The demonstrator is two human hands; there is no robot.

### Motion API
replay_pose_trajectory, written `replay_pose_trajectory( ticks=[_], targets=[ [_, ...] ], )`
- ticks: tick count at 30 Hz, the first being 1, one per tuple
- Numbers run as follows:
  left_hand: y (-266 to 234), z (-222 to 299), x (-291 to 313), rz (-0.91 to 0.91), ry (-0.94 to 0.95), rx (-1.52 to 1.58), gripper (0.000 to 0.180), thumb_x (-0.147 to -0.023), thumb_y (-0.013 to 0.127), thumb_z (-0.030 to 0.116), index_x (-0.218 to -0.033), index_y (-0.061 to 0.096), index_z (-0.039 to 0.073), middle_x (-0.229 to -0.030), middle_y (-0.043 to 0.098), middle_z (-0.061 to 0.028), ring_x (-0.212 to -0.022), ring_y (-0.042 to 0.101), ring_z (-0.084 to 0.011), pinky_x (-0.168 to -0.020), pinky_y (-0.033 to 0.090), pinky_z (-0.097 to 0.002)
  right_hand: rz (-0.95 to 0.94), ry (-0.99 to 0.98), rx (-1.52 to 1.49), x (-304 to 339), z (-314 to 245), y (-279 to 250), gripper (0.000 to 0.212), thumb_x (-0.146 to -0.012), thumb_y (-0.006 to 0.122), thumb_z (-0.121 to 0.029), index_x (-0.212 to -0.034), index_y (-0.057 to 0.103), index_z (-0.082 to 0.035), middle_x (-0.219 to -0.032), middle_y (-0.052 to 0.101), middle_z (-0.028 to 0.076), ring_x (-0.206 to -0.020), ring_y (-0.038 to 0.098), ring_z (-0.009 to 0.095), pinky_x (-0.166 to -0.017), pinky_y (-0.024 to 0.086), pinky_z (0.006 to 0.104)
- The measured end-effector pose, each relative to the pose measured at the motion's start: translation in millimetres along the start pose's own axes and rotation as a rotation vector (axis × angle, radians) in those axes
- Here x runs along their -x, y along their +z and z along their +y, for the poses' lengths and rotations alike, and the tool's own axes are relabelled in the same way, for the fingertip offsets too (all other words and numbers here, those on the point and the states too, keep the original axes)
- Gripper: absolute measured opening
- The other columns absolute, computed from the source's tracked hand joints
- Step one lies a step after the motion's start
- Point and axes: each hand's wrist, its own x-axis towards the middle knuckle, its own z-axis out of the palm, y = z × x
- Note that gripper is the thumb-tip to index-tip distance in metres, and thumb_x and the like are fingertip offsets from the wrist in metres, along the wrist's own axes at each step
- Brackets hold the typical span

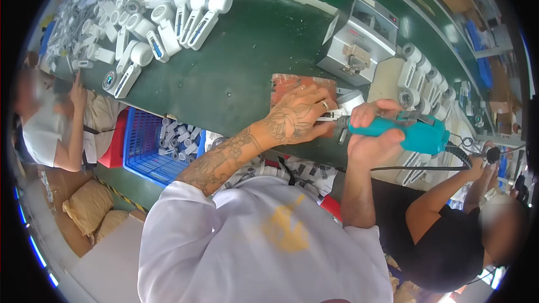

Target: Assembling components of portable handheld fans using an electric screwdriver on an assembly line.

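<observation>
My left hand [296,113], with a ring on one finger, presses down on a white handheld fan [352,100] and grips it. The fan lies partly over a reddish-brown pad [282,85] on the green bench, its round head showing to the right of my fingers. In my right hand [370,139] is a teal electric screwdriver [424,136], its tip pointing left at the fan's handle, close to my left fingers. Whether the tip touches a screw is hidden.
A silver box-shaped machine [351,47] stands just beyond my hands. White fans crowd the bench [224,78] at far left, with a row [418,76] at right. A blue crate [151,165] of white parts sits left. Co-workers sit on both sides; a black cord [418,168] trails right.
</observation>
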Motion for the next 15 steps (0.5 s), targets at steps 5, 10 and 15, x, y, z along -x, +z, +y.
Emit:
replay_pose_trajectory(
  ticks=[5, 10, 15],
  targets=[
    [7, -3, 5, 0.046, 0.013, -0.049, 0.035, -0.079, 0.075, 0.03, -0.106, 0.065, 0.011, -0.108, 0.059, -0.0063, -0.109, 0.059, -0.0285, -0.095, 0.048, -0.0433, -0.051, 0.04, 0.108, -4, 7, 10, 0.08, -0.083, 0.062, -0.073, -0.109, 0.052, 0.001, -0.067, 0.051, 0.006, -0.059, 0.051, 0.019, -0.056, 0.041, 0.0324],
    [7, -5, 7, 0.049, 0.0, -0.042, 0.035, -0.079, 0.075, 0.032, -0.105, 0.065, 0.011, -0.108, 0.059, -0.0065, -0.11, 0.059, -0.0285, -0.095, 0.048, -0.0445, -0.074, 0.032, 0.147, -2, 8, 17, 0.081, -0.082, 0.066, -0.071, -0.109, 0.053, 0.003, -0.068, 0.052, 0.007, -0.059, 0.052, 0.019, -0.056, 0.043, 0.0327],
    [5, -5, 9, 0.055, 0.001, -0.06, 0.036, -0.08, 0.075, 0.034, -0.105, 0.065, 0.011, -0.109, 0.059, -0.0068, -0.11, 0.058, -0.0287, -0.096, 0.048, -0.0452, -0.084, 0.054, 0.148, 0, 11, 20, 0.08, -0.078, 0.073, -0.066, -0.11, 0.055, 0.005, -0.07, 0.055, 0.008, -0.061, 0.055, 0.02, -0.056, 0.045, 0.0332]
  ],
)
